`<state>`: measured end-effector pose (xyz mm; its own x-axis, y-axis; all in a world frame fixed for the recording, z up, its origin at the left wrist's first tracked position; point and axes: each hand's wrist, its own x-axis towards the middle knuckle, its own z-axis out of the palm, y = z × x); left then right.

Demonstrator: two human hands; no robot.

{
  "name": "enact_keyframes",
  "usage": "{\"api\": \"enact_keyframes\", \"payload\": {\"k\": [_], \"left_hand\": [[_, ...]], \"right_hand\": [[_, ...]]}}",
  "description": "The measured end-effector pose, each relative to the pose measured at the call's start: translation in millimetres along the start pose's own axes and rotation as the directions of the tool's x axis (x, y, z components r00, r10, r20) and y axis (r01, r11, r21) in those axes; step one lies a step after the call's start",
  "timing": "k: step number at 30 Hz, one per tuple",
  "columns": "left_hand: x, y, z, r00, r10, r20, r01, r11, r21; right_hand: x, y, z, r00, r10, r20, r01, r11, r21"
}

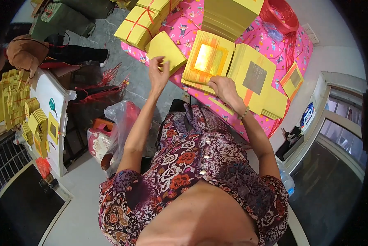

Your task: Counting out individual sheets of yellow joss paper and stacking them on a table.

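My left fingers [157, 60] curl half-open, right fingers [213, 83] bend; I can't tell their grip. Gold-square paper [210, 58] looks light, floppy: pinch edges.

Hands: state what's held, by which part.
Cannot be told: right hand at the near edge of the gold-centred stack, left hand at the plain yellow stack.
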<state>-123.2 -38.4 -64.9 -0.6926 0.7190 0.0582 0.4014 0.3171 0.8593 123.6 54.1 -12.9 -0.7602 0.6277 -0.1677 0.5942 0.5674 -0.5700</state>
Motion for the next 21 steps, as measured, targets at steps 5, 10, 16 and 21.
{"api": "enact_keyframes", "payload": {"k": [5, 10, 16, 21], "left_hand": [[-19, 45, -8, 0.811, 0.463, 0.359, -0.498, 0.867, 0.009], [-28, 66, 19, 0.592, 0.548, 0.591, -0.733, 0.671, 0.113], [-19, 70, 36, 0.586, 0.462, 0.666, -0.765, 0.587, 0.267], [4, 75, 19, 0.728, 0.427, 0.536, -0.561, 0.820, 0.109]], "right_hand": [[-2, 1, -3, 1.000, 0.006, -0.007, -0.006, 1.000, 0.002], [-6, -4, -6, 0.999, 0.013, -0.050, -0.014, 1.000, -0.006], [-9, -14, -16, 0.986, -0.005, -0.166, 0.013, 0.999, 0.048], [-17, -19, -29, 0.813, 0.010, -0.582, 0.052, 0.995, 0.089]]}}
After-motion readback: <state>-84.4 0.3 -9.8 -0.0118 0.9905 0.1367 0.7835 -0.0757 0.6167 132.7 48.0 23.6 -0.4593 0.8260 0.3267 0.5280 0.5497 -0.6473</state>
